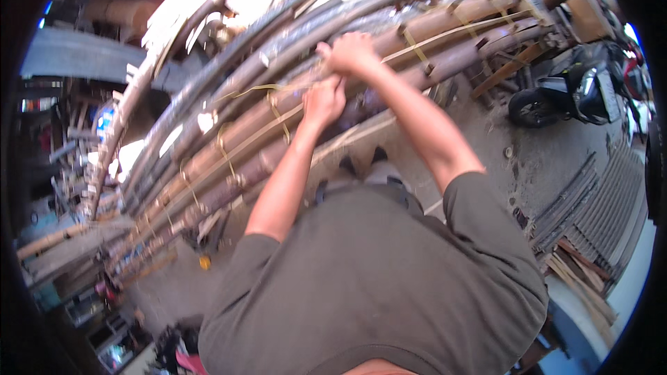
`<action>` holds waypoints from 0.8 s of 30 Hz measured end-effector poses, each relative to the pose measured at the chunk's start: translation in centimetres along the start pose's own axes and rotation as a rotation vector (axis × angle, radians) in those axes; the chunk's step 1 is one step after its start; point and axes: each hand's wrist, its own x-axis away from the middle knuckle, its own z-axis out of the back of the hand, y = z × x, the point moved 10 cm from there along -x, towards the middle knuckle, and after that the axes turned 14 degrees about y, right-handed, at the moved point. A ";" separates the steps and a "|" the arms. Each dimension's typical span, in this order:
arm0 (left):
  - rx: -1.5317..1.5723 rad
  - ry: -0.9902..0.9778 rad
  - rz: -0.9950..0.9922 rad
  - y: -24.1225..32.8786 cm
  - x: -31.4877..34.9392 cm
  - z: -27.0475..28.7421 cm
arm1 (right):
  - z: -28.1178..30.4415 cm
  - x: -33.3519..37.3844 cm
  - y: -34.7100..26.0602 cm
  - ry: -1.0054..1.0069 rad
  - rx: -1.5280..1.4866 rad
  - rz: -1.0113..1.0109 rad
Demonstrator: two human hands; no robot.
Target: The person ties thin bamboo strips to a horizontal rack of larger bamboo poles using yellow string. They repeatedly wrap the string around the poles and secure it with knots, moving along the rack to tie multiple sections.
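Both of my hands are over a long row of bamboo poles (445,62), bound at intervals with thin yellow strips. My left hand (324,103) is closed in a fist above the nearer poles. A loose yellow strip (258,88) runs from the left up to this fist and appears gripped in it. Just beyond, my right hand (349,53) has its fingers curled over the poles, close to the left hand. Whatever lies inside its fingers is hidden. Along the near side runs a darker, purplish-brown pole (451,62).
A parked motorcycle (573,90) stands at the right. Below it lie stacked corrugated sheets (611,201) and wood scraps (580,285). Grey poles (278,48) run behind the bamboo. Timber and clutter fill the left side. My feet (363,162) are on the floor close to the poles.
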 end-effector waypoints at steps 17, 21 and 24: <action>0.631 0.166 0.150 2.5 -9.1 2.3 | 0.6 17.9 -1.5 0.023 -0.965 0.177; -0.193 0.244 0.068 -8.0 -12.6 -3.4 | 2.1 19.7 -1.0 0.133 -0.976 0.331; -0.008 0.227 0.195 -8.2 -13.0 -5.2 | 2.0 19.6 1.3 0.216 -1.166 0.175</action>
